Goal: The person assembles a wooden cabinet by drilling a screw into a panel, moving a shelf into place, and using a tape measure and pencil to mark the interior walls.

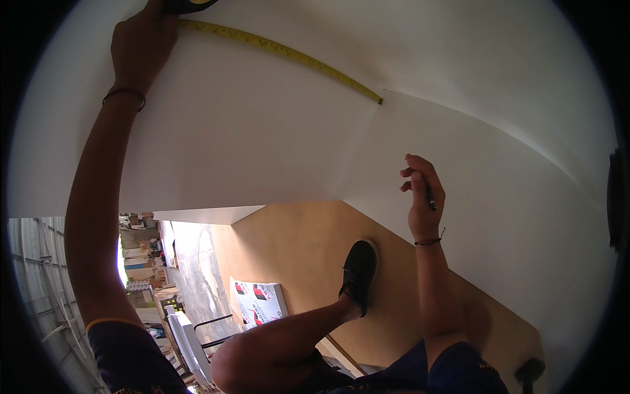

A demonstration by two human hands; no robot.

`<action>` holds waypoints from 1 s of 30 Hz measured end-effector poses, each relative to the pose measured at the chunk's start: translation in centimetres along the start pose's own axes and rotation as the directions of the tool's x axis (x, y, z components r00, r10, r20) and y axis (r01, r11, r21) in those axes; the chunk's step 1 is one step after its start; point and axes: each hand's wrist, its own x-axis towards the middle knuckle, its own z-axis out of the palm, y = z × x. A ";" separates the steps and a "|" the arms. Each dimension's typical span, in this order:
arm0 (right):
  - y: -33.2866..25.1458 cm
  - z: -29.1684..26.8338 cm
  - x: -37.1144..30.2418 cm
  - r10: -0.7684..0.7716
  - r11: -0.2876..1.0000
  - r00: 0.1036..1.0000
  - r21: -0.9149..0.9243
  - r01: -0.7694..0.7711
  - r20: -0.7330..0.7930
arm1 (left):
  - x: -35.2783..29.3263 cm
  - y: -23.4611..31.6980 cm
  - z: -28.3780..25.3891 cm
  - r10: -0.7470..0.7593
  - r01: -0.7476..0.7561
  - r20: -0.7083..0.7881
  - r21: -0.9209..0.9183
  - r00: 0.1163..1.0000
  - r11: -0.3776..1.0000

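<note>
Up at the top left, my left hand point(141, 56) is closed around a tape measure point(189, 6), whose dark case is partly cut off by the picture's edge. Its yellow blade point(282, 50) stretches right along the white panel point(243, 131), and the hooked end sits at the corner where the white surfaces meet. My right hand point(425, 200) is raised below that corner, apart from the blade. Its fingers are curled round a slim dark pen-like object point(430, 196), mostly hidden by the palm.
White walls point(499, 197) enclose me above and to the right. My dark shoe point(359, 272) rests on the tan wooden floor point(295, 236). A printed white box point(259, 303) lies at lower left, near a concrete floor and stacked boards point(141, 253). A dark round-topped object point(530, 371) stands at lower right.
</note>
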 end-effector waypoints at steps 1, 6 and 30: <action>0.1 0.1 0.2 0.005 1.000 1.000 0.004 -0.005 -0.005 | 0.2 0.2 0.0 0.015 -0.015 -0.007 -0.001 1.000 1.000; 0.3 2.1 2.4 -0.012 0.991 1.000 0.132 0.009 0.025 | 1.1 0.3 0.8 0.063 -0.065 0.062 0.034 0.996 0.997; 6.5 14.0 17.8 -0.535 0.670 0.833 -0.530 0.520 0.141 | 1.7 0.1 1.0 0.017 -0.031 0.165 0.086 0.986 0.996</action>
